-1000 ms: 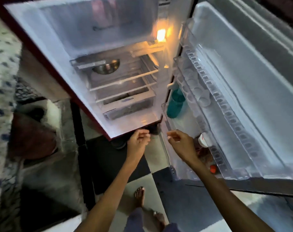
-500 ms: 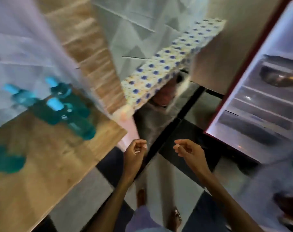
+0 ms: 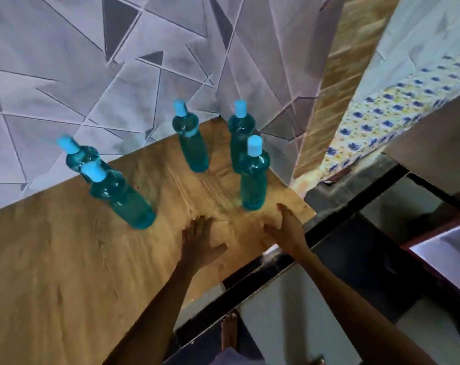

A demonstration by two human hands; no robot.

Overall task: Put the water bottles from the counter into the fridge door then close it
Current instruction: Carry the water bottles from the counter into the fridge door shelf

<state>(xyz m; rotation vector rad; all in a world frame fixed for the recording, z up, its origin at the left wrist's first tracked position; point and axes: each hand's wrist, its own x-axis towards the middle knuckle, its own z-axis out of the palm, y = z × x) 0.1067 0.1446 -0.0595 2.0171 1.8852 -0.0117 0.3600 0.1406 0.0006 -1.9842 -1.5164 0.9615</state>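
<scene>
A: Which step?
B: Fetching — both hands out over the worktop (image 3: 65, 259), empty. Left hand (image 3: 201, 245) is spread flat, right hand (image 3: 285, 230) wide open, just beside the nearest bottle (image 3: 252, 177), not touching yet.
A: Next move?
B: Prob. close round that bottle's body, lift straight — another stands right behind it (image 3: 239, 133).
A: The rest?
B: Five bottles in all, upright, blue caps, near the tiled wall (image 3: 92, 61). Wood-grain top, fridge (image 3: 447, 259) edge at right.

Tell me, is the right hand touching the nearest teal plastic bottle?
Apart. The head view shows wooden counter between the open right hand and the nearest teal plastic bottle.
</scene>
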